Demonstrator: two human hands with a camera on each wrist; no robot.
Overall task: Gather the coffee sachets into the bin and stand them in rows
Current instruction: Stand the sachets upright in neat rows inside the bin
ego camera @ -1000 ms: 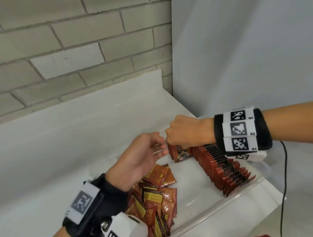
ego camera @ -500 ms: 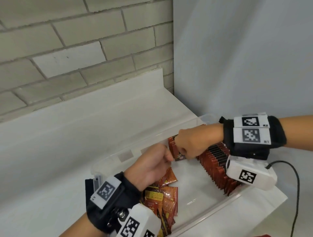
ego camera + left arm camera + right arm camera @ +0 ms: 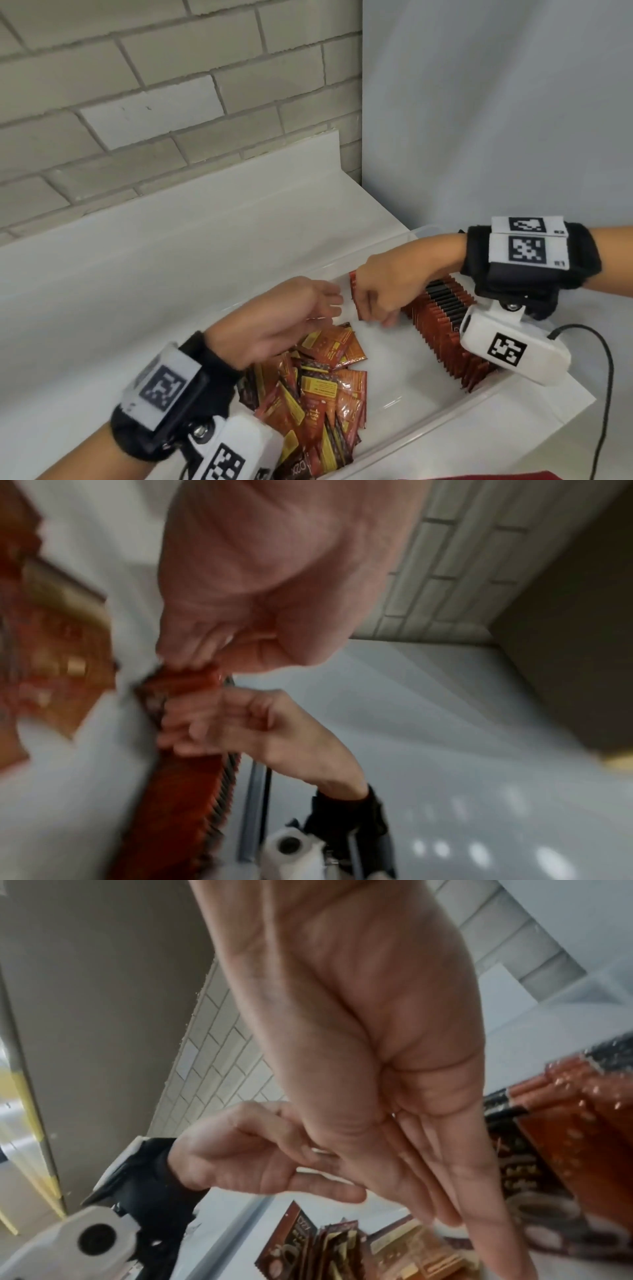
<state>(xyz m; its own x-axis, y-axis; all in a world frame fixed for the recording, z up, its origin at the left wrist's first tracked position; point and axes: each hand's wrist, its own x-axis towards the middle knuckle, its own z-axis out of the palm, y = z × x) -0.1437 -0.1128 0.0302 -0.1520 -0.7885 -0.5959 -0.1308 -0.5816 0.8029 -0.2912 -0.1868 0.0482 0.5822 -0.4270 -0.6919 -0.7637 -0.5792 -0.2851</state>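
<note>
A clear plastic bin [image 3: 428, 425] rests on a white bench [image 3: 171, 260] below a brick wall [image 3: 137, 85]. The right hand [image 3: 387, 291], fingers curled, grips an upright coffee sachet [image 3: 354, 294] at the near end of the standing row [image 3: 445, 325] along the bin's right side. The left hand [image 3: 284, 322] hovers just beside it, fingers relaxed and holding nothing, above the loose pile of sachets [image 3: 318, 394] lying flat at the bin's left end.
</note>
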